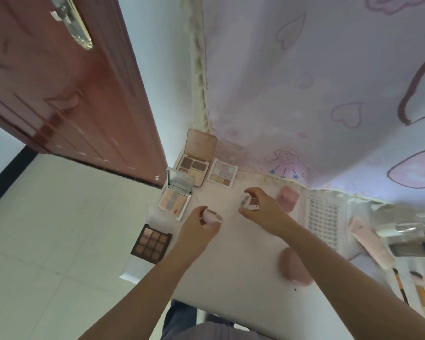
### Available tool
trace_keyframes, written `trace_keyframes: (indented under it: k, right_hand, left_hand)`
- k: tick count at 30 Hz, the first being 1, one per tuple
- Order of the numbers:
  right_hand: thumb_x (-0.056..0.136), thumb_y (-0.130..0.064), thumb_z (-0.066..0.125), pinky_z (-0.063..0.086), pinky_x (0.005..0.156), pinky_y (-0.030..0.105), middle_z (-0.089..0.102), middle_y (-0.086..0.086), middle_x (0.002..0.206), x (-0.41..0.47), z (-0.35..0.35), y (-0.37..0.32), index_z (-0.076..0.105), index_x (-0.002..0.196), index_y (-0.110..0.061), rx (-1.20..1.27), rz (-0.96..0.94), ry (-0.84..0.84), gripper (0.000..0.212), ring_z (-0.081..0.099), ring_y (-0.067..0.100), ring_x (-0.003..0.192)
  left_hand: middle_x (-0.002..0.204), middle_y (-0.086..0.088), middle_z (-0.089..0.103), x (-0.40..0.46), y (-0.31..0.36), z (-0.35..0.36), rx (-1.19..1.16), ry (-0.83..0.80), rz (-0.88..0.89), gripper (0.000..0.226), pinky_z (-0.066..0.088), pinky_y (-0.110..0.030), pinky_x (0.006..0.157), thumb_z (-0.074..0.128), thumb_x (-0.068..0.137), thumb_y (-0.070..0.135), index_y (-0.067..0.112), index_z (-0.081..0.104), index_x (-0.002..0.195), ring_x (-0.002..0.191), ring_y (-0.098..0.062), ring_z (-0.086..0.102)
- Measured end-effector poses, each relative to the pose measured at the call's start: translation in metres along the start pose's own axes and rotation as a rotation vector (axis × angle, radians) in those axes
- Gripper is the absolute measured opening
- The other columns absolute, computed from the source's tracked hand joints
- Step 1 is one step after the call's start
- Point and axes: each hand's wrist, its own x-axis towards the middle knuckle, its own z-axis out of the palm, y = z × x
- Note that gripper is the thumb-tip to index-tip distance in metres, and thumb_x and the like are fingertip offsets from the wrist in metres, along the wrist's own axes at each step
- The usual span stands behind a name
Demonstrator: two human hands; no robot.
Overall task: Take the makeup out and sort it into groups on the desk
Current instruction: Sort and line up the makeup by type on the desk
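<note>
On the pale desk (245, 273) my left hand (201, 229) grips a small clear compact (212, 215) with brown shades. My right hand (263, 207) pinches a small pale clear piece (245, 201), a little to the right of the compact and apart from it. Open eyeshadow palettes lie grouped at the desk's left: a brown-lidded one (194, 168), a pastel grid (222, 174), a white mirrored one (176, 196) and a dark bronze grid (151, 242).
A pink compact (287, 198), a sheet of false lashes (323, 217), a pink tube (371, 241), a pink puff (296, 268) and several brushes (420, 288) lie on the right. A red door (71, 94) and tiled floor are left of the desk; a heart-print curtain hangs behind.
</note>
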Motion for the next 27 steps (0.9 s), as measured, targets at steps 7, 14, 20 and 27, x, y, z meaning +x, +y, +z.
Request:
trace_keyframes:
  k: [7,14,20,27]
  right_hand:
    - [0.081,-0.034,0.068,0.044,0.085,0.026,0.047,0.003,0.116,0.043,0.042,-0.028,0.047,0.132,-0.025,-0.097,-0.068,-0.012,0.056,0.055,0.016,0.095]
    - [0.085,-0.037,0.065,0.045,0.088,0.036,0.043,0.005,0.133,0.057,0.052,-0.034,0.043,0.132,-0.021,-0.414,-0.108,-0.048,0.055,0.053,0.024,0.114]
    - [0.09,-0.035,0.059,0.048,0.083,0.036,0.055,0.004,0.119,0.052,0.038,-0.036,0.043,0.133,-0.019,-0.421,-0.163,-0.02,0.049,0.057,0.024,0.105]
    - [0.093,-0.022,0.049,0.047,0.088,0.033,0.059,0.001,0.111,0.007,-0.042,0.042,0.063,0.105,-0.022,-0.532,0.049,-0.009,0.018,0.057,0.02,0.101]
  left_hand:
    - [0.129,-0.002,0.04,0.003,-0.026,0.01,0.501,0.211,0.163,0.053,0.038,-0.022,0.094,0.064,0.086,0.029,0.014,0.041,0.131,0.121,-0.02,0.042]
    - [0.113,-0.003,0.048,0.004,-0.026,0.015,0.774,0.337,0.097,0.044,0.041,-0.026,0.064,0.051,0.092,0.044,0.015,0.037,0.121,0.092,-0.022,0.058]
    - [0.113,-0.004,0.059,0.008,-0.016,0.014,0.689,0.36,0.053,0.053,0.045,-0.034,0.067,0.048,0.094,0.037,0.018,0.024,0.137,0.092,-0.028,0.063]
    - [0.103,-0.007,0.061,-0.017,-0.005,0.062,0.686,0.053,0.27,0.037,0.05,-0.039,0.078,0.039,0.098,0.027,0.021,0.035,0.135,0.088,-0.029,0.061]
